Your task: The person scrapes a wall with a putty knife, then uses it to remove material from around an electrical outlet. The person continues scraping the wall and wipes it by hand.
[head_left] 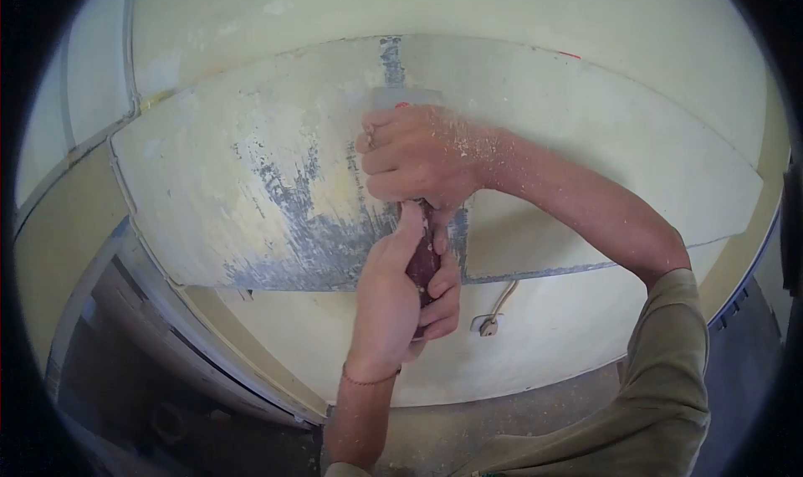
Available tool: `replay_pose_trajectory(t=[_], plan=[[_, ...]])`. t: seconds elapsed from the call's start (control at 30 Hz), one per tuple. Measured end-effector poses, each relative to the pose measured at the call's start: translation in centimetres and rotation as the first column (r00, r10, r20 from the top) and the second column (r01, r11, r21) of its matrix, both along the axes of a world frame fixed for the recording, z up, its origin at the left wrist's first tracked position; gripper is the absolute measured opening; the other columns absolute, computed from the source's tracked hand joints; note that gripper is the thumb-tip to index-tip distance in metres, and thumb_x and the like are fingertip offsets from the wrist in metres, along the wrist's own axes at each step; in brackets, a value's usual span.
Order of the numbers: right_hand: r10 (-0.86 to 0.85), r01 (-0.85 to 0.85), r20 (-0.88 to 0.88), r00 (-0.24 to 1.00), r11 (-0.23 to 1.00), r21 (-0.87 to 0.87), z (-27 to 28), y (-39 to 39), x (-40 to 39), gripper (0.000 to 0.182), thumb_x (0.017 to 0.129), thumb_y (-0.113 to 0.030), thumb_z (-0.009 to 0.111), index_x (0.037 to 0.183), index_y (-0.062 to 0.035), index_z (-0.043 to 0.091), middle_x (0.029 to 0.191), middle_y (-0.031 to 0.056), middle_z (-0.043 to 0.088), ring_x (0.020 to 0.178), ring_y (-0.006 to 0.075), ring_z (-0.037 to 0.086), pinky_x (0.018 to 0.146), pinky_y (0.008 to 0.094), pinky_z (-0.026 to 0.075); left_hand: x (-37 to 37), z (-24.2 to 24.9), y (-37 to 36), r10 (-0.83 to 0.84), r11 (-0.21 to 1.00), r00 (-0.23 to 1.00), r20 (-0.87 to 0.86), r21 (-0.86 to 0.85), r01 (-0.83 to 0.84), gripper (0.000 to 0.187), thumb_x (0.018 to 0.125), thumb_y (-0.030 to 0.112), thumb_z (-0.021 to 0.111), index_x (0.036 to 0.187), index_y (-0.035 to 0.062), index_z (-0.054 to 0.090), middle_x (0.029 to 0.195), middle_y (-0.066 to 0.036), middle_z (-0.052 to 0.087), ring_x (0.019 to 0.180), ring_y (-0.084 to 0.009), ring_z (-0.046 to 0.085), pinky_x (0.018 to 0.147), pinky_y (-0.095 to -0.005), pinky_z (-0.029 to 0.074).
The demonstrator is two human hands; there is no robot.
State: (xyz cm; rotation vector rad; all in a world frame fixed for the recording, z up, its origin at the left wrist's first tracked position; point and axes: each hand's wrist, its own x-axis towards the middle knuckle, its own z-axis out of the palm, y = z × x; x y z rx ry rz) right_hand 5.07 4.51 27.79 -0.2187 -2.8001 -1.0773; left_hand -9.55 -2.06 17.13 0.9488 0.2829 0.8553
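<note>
We see the panel (pixel 577 159) partly stripped: grey streaks (pixel 326 247) show through left of centre and along the lower edge, with a narrow strip at the top, while pale coating (pixel 535 100) covers most of the rest. We judge that well under half is bare, the right side being nearly untouched. The scraper (pixel 423 264) is upright against the panel's middle, blade up. We have both grips closed on it: our left hand (pixel 389 289) wraps the dark handle, and our right hand (pixel 414 155) curls over the upper part near the blade (pixel 407 97). As for containers, we make out only a dim round shape (pixel 169 423) low on the left, perhaps a bucket; we cannot tell its contents.
</note>
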Motion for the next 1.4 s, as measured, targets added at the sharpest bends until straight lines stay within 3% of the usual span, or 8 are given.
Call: replay_pose_trajectory(t=[0.23,0.33,0.43,0.6,0.73,0.83,1.0,1.4], plan=[[0.143,-0.143,0.024,0.989,0.990,0.003,-2.9,0.8,-0.2,0.047,0.030,-0.037,0.067,0.060,-0.0101,0.043,0.066,0.0028,0.046,0.072,0.0250,0.055,0.071,0.0378,0.044,-0.2,-0.4,-0.1,-0.030,0.999,1.000,0.006,-0.040,0.031,0.042,0.098,0.052,0.039,0.085,0.0127,0.044,0.057,0.003,0.034,0.036,-0.0064,0.022,0.032,-0.0227,0.017],[-0.008,0.009,-0.003,1.000,0.996,0.085,0.8,-0.4,-0.3,0.038,0.039,-0.032,0.077,0.062,-0.0099,0.056,0.069,0.0044,0.059,0.078,0.0249,0.061,0.082,0.0351,0.046,0.0,0.5,0.4,-0.003,1.000,1.000,0.011,0.010,0.003,0.042,0.098,0.052,0.039,0.085,0.0128,0.044,0.056,0.003,0.034,0.036,-0.0067,0.022,0.032,-0.0230,0.017],[0.050,-0.051,-0.018,0.999,0.998,-0.035,-4.3,-0.1,-0.7,0.041,0.037,-0.032,0.079,0.062,-0.0098,0.055,0.070,0.0047,0.059,0.078,0.0250,0.061,0.082,0.0352,0.046,-0.3,-2.1,-0.4,0.006,0.999,1.000,-0.002,-0.038,-0.006,0.042,0.098,0.052,0.039,0.084,0.0131,0.043,0.055,0.003,0.034,0.035,-0.0072,0.022,0.032,-0.0237,0.017],[0.054,-0.054,0.002,0.999,0.995,0.087,0.3,0.6,-0.3,0.041,0.036,-0.032,0.075,0.062,-0.0110,0.051,0.070,0.0041,0.055,0.077,0.0254,0.059,0.079,0.0369,0.046,-0.7,2.1,0.2,-0.033,0.999,0.999,0.001,0.000,0.033,0.044,0.098,0.053,0.038,0.083,0.0129,0.043,0.053,0.004,0.033,0.034,-0.0081,0.024,0.032,-0.0245,0.018],[0.111,-0.111,-0.023,0.994,0.994,-0.003,-3.5,0.7,-0.3,0.047,0.032,-0.035,0.071,0.063,-0.0110,0.046,0.072,0.0042,0.050,0.077,0.0263,0.056,0.073,0.0386,0.046,0.1,-1.2,0.3,0.021,1.000,1.000,-0.002,-0.001,-0.021,0.044,0.098,0.053,0.038,0.083,0.0128,0.043,0.053,0.004,0.033,0.034,-0.0082,0.024,0.031,-0.0244,0.018],[0.134,-0.131,-0.028,0.991,0.987,0.093,-0.1,0.6,0.0,0.048,0.031,-0.036,0.069,0.063,-0.0106,0.045,0.072,0.0039,0.049,0.075,0.0254,0.056,0.072,0.0373,0.046,0.0,-0.6,0.4,0.006,1.000,1.000,-0.025,0.015,-0.006,0.044,0.097,0.054,0.038,0.083,0.0128,0.043,0.053,0.004,0.033,0.034,-0.0082,0.024,0.031,-0.0241,0.018],[0.034,-0.032,-0.011,0.999,0.994,0.105,-0.6,0.6,-0.2,0.056,0.032,-0.045,0.081,0.067,-0.0100,0.055,0.071,0.0039,0.056,0.078,0.0263,0.058,0.081,0.0365,0.045,-0.6,0.1,-0.4,-0.003,0.999,1.000,-0.023,-0.053,0.001,0.045,0.097,0.055,0.038,0.082,0.0128,0.043,0.054,0.004,0.034,0.033,-0.0076,0.023,0.031,-0.0237,0.018],[-0.071,0.071,0.056,0.996,0.997,0.003,-2.2,0.0,-1.1,0.034,0.041,-0.027,0.076,0.061,-0.0088,0.055,0.068,0.0053,0.057,0.076,0.0244,0.058,0.079,0.0349,0.045,-0.8,-1.1,-0.4,-0.019,0.997,1.000,-0.003,-0.072,0.019,0.043,0.098,0.053,0.037,0.083,0.0133,0.045,0.055,0.003,0.034,0.034,-0.0060,0.023,0.030,-0.0219,0.017]])
